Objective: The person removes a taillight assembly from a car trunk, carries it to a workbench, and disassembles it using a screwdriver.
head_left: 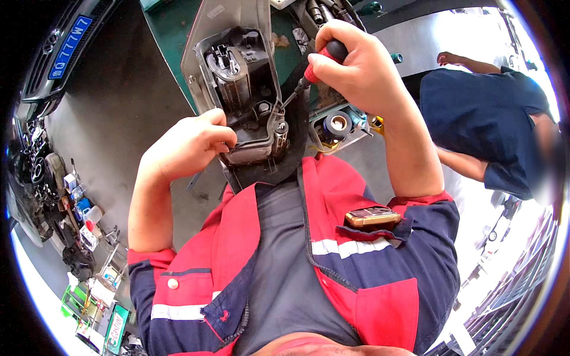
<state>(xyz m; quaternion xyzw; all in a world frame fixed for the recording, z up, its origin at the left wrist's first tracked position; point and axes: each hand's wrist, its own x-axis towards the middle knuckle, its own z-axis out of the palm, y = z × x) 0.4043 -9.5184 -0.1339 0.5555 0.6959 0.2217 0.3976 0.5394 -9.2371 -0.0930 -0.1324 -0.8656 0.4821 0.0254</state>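
Note:
A car lamp housing (242,89) of black plastic, its back with bulb fittings facing up, leans between my body and the green bench. My left hand (193,142) grips its near left rim, fingers curled and closed. In my right hand (356,62) is a screwdriver (310,72) with a red and black handle, fingers wrapped round the grip. Its shaft slants down to the left, the tip at the right edge of the housing. Whether the tip sits in a screw cannot be made out.
The green bench (169,35) bears a tray of metal sockets (320,10). Below my right wrist, an open drawer holds a tape roll (337,123). A person in a dark shirt (469,118) stands at the right. A car front (59,53) is at upper left, above scattered parts (71,207).

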